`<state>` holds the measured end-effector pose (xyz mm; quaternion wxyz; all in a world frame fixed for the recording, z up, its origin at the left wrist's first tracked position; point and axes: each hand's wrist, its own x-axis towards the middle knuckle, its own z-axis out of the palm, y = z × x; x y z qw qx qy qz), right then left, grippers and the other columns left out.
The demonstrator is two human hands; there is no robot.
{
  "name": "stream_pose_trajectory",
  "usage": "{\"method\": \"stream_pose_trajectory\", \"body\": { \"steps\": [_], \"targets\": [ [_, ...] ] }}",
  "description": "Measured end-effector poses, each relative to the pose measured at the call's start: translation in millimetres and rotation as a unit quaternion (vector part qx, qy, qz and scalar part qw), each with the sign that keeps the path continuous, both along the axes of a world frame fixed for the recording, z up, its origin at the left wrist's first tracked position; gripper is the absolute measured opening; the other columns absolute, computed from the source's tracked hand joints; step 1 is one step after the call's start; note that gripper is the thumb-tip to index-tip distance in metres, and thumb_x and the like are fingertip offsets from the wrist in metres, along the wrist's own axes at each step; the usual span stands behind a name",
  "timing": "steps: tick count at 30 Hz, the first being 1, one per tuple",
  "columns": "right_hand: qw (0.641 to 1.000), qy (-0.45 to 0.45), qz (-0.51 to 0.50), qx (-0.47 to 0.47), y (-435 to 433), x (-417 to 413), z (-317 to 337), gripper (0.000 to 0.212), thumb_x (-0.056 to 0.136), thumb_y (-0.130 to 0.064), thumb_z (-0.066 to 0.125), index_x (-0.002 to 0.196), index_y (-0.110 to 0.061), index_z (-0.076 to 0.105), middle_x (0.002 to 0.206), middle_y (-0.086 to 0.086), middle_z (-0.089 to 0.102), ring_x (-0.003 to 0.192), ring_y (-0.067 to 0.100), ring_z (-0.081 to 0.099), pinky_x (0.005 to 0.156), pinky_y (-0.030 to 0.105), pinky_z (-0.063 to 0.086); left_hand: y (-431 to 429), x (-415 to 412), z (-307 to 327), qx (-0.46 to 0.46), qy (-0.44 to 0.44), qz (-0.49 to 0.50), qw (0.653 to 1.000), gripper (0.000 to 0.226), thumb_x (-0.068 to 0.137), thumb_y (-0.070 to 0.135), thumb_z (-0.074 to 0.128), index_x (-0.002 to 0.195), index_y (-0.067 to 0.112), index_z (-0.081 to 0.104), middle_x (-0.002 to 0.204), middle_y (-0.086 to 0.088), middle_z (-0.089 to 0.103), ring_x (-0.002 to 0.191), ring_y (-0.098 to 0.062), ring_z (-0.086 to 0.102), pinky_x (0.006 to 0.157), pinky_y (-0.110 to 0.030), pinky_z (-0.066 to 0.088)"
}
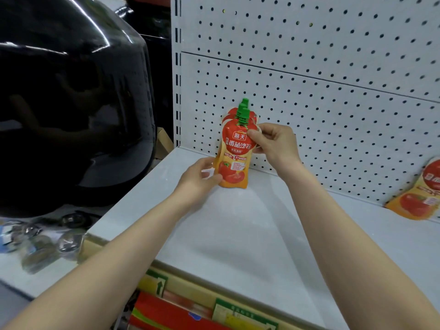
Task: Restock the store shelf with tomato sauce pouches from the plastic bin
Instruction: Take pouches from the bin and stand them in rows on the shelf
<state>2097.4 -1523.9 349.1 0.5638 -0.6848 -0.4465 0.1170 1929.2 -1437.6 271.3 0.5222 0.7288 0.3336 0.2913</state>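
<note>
A red and orange tomato sauce pouch with a green cap stands upright on the white shelf, close to the pegboard back. Other pouches stand right behind it; only their red tops and a second green cap show. My left hand grips the front pouch at its lower left edge. My right hand pinches its upper right edge near the cap. Another pouch leans against the pegboard at the far right. The plastic bin is not in view.
A white perforated back panel rises behind the shelf. A big glossy black object fills the left side. Clear-wrapped items lie at the lower left. Coloured packaging shows below the shelf's front edge.
</note>
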Motion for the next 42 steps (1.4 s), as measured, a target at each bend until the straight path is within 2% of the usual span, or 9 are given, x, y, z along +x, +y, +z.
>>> {"method": "stream_pose_trajectory", "body": {
  "steps": [3,6,13,19,25,30,34,39,42],
  "targets": [
    [1.0,-0.009,0.007,-0.002,10,1,-4,0.019,0.094,-0.018,0.064,0.089,-0.002,0.071,0.088,0.017,0.073,0.074,0.022,0.066,0.074,0.042,0.061,1,11,-5,0.025,0.066,0.011,0.997,0.062,0.092,0.03,0.061,0.147,0.025,0.032,0.148,0.001,0.041,0.129,-0.019,0.047,0.09,-0.03,0.042],
    [0.999,-0.034,0.001,-0.013,19,3,-8,0.023,0.094,-0.023,0.063,0.087,-0.002,0.069,0.087,0.017,0.073,0.074,0.029,0.071,0.075,0.053,0.058,1,18,-8,0.03,0.05,-0.002,0.998,0.052,0.094,0.028,0.058,0.143,0.027,0.038,0.142,0.001,0.047,0.125,-0.019,0.049,0.089,-0.029,0.044],
    [0.997,-0.068,0.008,-0.019,24,10,-17,0.024,0.093,-0.032,0.061,0.095,-0.009,0.067,0.087,0.008,0.075,0.077,0.026,0.073,0.072,0.052,0.059,3,21,-15,0.027,0.018,-0.019,0.999,0.045,0.095,0.025,0.056,0.138,0.031,0.045,0.134,0.005,0.054,0.121,-0.014,0.051,0.098,-0.031,0.046],
    [0.992,-0.123,0.009,-0.032,23,11,-24,0.029,0.085,-0.051,0.055,0.1,-0.029,0.067,0.09,-0.009,0.075,0.084,0.012,0.072,0.076,0.048,0.059,1,23,-14,0.032,0.027,-0.02,0.999,0.047,0.095,0.031,0.057,0.14,0.032,0.043,0.136,0.009,0.053,0.122,-0.011,0.051,0.091,-0.023,0.044],
    [0.987,-0.15,-0.011,-0.055,9,8,-18,0.027,0.088,-0.046,0.059,0.106,-0.027,0.066,0.092,-0.007,0.074,0.085,0.013,0.071,0.079,0.045,0.059,-7,13,-3,0.019,0.058,0.011,0.998,0.06,0.096,0.024,0.056,0.149,0.025,0.029,0.148,0.005,0.041,0.128,-0.011,0.045,0.088,-0.023,0.04],
    [0.975,-0.183,-0.074,-0.099,-39,-7,-18,0.026,0.098,-0.038,0.051,0.114,-0.023,0.065,0.1,-0.004,0.071,0.092,0.015,0.068,0.087,0.043,0.054,-31,-13,16,0.078,0.017,0.0,0.997,0.048,0.095,0.019,0.057,0.14,0.022,0.044,0.137,0.003,0.052,0.113,-0.009,0.054,0.081,-0.019,0.043],
    [0.954,-0.235,-0.119,-0.145,-100,-35,-30,0.023,0.099,-0.032,0.05,0.11,-0.022,0.067,0.107,-0.006,0.071,0.095,0.014,0.064,0.086,0.032,0.047,-64,-43,15,0.082,0.008,-0.06,0.995,0.044,0.091,0.023,0.06,0.134,0.027,0.051,0.129,0.009,0.059,0.109,-0.011,0.061,0.095,-0.034,0.05],
    [0.945,-0.249,-0.173,-0.124,-198,-88,-60,0.023,0.1,-0.03,0.052,0.114,-0.021,0.067,0.115,-0.006,0.068,0.098,0.011,0.061,0.09,0.031,0.049,-127,-81,11,0.107,-0.034,-0.152,0.982,0.031,0.093,0.018,0.059,0.122,0.027,0.061,0.115,0.01,0.066,0.095,-0.002,0.063,0.087,-0.017,0.048],
    [0.928,-0.277,-0.232,-0.097,-267,-118,-86,0.022,0.098,-0.028,0.053,0.111,-0.02,0.069,0.113,-0.005,0.069,0.099,0.016,0.064,0.088,0.038,0.052,-175,-98,4,0.109,-0.056,-0.207,0.971,0.028,0.09,0.015,0.06,0.112,0.033,0.063,0.105,0.013,0.069,0.088,-0.004,0.064,0.08,-0.017,0.049]
  ]
}}
